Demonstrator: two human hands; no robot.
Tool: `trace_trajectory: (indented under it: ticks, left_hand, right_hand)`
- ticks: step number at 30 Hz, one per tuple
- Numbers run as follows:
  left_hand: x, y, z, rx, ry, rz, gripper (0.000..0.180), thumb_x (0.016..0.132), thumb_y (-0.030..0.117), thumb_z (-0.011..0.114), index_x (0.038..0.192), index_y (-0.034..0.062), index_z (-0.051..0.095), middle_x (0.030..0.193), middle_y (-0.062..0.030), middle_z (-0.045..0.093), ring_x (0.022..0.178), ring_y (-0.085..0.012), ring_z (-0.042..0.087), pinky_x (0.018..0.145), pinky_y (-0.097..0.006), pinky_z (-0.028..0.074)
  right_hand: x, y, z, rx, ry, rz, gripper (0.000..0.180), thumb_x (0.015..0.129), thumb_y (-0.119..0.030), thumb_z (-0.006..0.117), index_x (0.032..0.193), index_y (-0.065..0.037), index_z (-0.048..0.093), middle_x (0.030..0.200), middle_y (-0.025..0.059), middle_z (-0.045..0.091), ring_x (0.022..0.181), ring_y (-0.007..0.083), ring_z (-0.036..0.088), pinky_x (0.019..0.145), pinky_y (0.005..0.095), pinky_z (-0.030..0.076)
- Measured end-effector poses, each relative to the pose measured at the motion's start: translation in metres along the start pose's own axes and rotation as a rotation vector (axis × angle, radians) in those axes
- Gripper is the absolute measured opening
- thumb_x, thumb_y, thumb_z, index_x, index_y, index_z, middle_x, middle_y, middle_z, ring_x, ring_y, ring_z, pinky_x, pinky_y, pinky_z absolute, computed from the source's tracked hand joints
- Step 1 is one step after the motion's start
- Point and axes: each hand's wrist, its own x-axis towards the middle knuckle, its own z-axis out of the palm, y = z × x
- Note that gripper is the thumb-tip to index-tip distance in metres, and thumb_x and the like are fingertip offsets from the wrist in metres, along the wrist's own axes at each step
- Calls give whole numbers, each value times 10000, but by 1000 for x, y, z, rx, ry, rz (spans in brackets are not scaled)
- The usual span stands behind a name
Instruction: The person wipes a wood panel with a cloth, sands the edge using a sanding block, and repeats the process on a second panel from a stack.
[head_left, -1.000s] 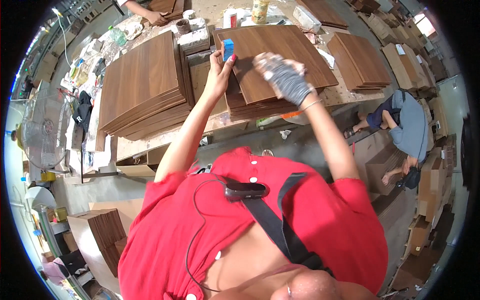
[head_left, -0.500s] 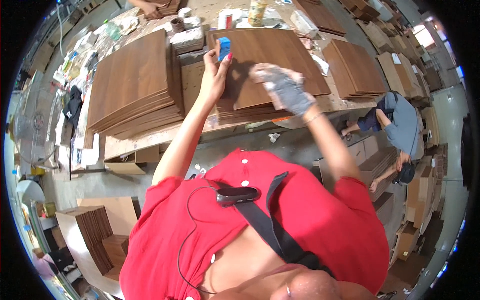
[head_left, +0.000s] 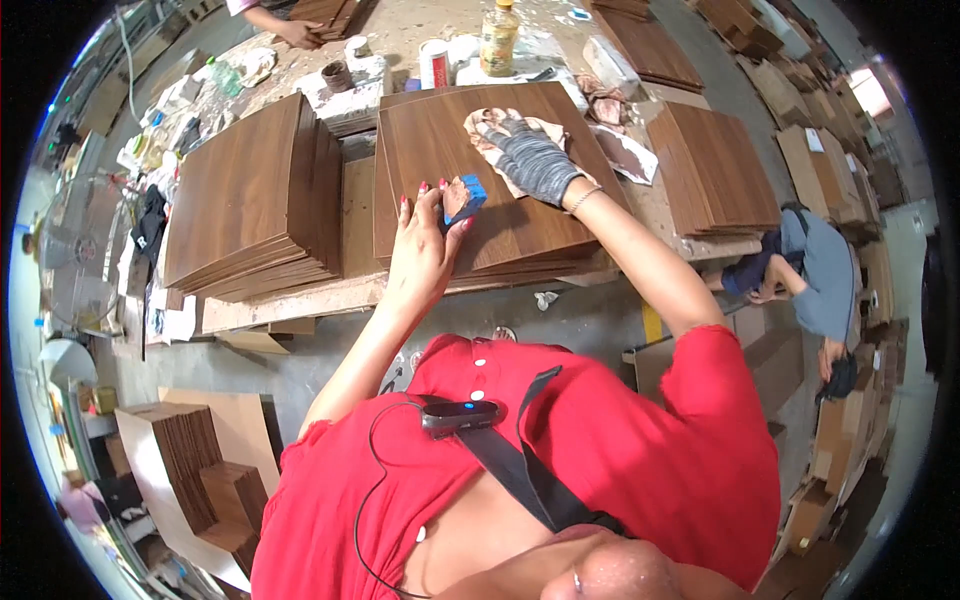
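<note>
A brown wood-grain panel (head_left: pixel 415 140) lies on top of a stack at the front edge of the workbench. My left hand (head_left: pixel 425 240), bare with red nails, is closed around a small blue block (head_left: pixel 473 190) with a brown-smeared face, low over the panel's near part. In a grey knitted glove with the fingertips exposed, my right hand (head_left: pixel 535 158) presses a stained, pale pinkish rag (head_left: pixel 482 128) against the panel's upper right. Part of the rag is hidden beneath the palm.
Stacks of brown panels stand to the left (head_left: pixel 235 195) and right (head_left: pixel 705 165). Behind are a yellowish bottle (head_left: pixel 498 40), a white-and-red can (head_left: pixel 434 65) and a brown pot (head_left: pixel 337 76). Another person's hand (head_left: pixel 298 34) is at the far bench; a person in grey (head_left: pixel 820 260) bends at right.
My right hand has come down onto the panel with the rag and moved slightly up. My left hand has lowered toward me with the blue block. The panel appears shifted left and turned.
</note>
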Motion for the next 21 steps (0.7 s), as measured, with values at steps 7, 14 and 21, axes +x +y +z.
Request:
trace_trajectory:
  ticks: [7,14,21]
  left_hand:
    - [2,11,-8,9,46,-42,524,945,244,661,1336,-27,442,1299,-261,570,1297,-460,486,1165,-537,298]
    - [-42,2,-15,-285,280,-185,510,918,309,689,1276,23,465,1143,-276,615,1099,-459,592,931,-487,490]
    - [-72,-10,7,-390,439,-25,476,906,226,731,1279,63,484,1110,-185,648,1014,-398,635,862,-434,516]
  right_hand:
    - [-7,161,67,326,47,269,529,884,-219,556,1388,-66,513,1464,187,490,1373,336,435,1162,457,327]
    - [-4,265,128,119,72,-89,561,939,-215,473,1467,-40,409,1529,149,425,1418,293,383,1194,410,278]
    - [104,208,196,-159,253,-493,601,995,-260,387,1544,-29,309,1591,104,363,1454,269,337,1226,387,222]
